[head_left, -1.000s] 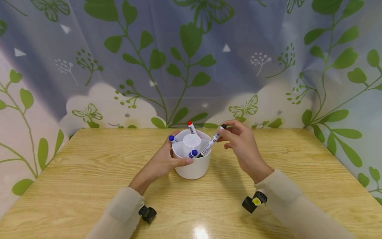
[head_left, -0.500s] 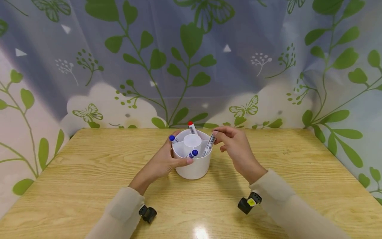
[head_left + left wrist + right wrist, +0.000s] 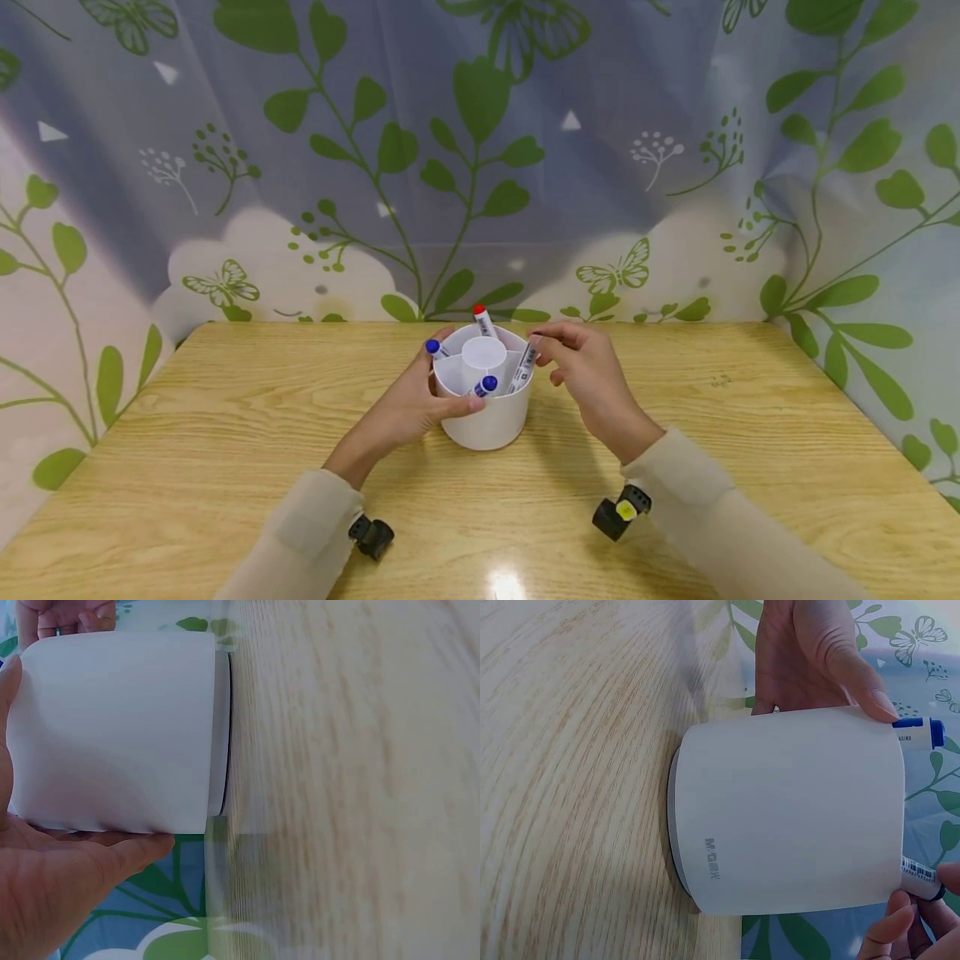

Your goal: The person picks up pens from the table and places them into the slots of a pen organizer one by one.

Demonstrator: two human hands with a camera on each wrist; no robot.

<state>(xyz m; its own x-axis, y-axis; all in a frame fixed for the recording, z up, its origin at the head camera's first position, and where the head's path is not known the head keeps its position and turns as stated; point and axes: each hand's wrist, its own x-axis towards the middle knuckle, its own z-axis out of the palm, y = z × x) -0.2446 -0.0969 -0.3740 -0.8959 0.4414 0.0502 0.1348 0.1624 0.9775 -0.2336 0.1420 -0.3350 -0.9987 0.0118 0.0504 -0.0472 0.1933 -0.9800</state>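
Observation:
A white round pen holder (image 3: 486,427) with compartments stands upright on the table. My left hand (image 3: 408,402) grips it from the left, thumb on the near rim and fingers around the far side. At the holder's right rim, my right hand (image 3: 596,383) pinches the upper end of a white marker (image 3: 522,373), which leans in the right compartment. Its end cap is mostly covered by my fingers; the right wrist view shows the marker's barcode (image 3: 919,871). Two blue-capped markers, one at the left (image 3: 434,349) and one in front (image 3: 486,387), and a red-capped marker (image 3: 482,319) stand in other compartments.
The wooden table (image 3: 247,417) extends around the holder. A patterned curtain (image 3: 337,208) hangs behind the table's back edge. Small black cameras are strapped to the left wrist (image 3: 371,537) and right wrist (image 3: 618,515).
My right hand has moved left and down, lowering the marker deeper into the right compartment; its black cap, visible earlier, is now behind my fingers. My left hand and the holder have stayed put.

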